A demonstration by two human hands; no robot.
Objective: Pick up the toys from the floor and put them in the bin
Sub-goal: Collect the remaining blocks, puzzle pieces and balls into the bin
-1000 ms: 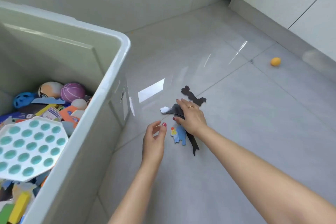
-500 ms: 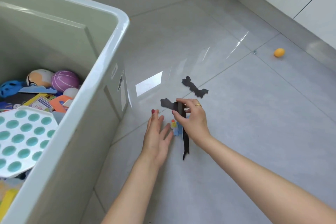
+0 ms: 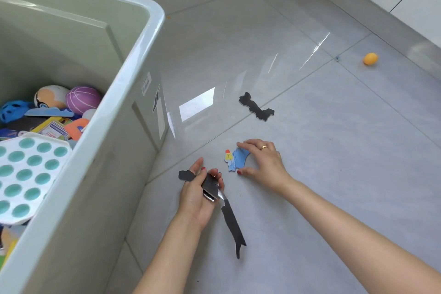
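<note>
My left hand holds a long flat black puzzle piece, palm up, with fingers curled round its middle; its tail hangs down over the floor. My right hand rests on the floor, thumb and fingers pinching the edges of a blue flat piece with a red and yellow end. Another black flat piece lies on the tiles farther off. The large grey-green bin stands at the left, holding balls, a teal bubble board and several other toys.
An orange ball lies far right near the white wall base. Grey glossy tiles with glare stretch between the bin and the wall.
The long black piece passed from my right hand to my left, which turned palm up and closed on it. My right hand moved onto the blue piece.
</note>
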